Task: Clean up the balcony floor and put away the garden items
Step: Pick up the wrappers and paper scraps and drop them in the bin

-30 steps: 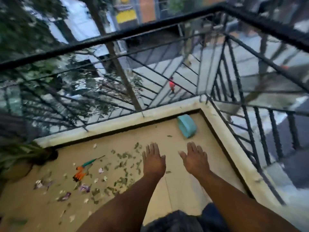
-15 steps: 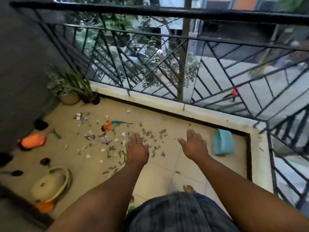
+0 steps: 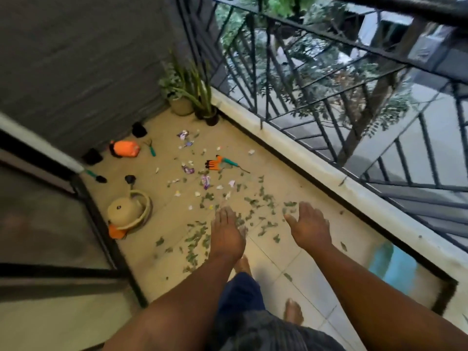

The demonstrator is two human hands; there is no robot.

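Since the earlier frame, the view is swung left: bucket (image 3: pixel 393 262) now near right, railing (image 3: pixel 354 102) along the right. Left hand (image 3: pixel 226 233) and right hand (image 3: pixel 307 228) are held out flat, fingers straight, nothing gripped. Leaves (image 3: pixel 255 201) and petals (image 3: pixel 206 181) are strewn on the floor (image 3: pixel 162 219). Watering can (image 3: pixel 129 211), orange bottle (image 3: pixel 125 148), rake (image 3: pixel 220 163) lie far left; pots (image 3: pixel 192 107) in the far corner.

The tiled balcony floor (image 3: pixel 273 252) carries scattered leaves (image 3: pixel 255 201), petals (image 3: pixel 205 181), an orange glove (image 3: pixel 214 163), a beige watering can (image 3: pixel 126 211), potted plants (image 3: pixel 182 105) far, a blue container (image 3: pixel 395 262) right.
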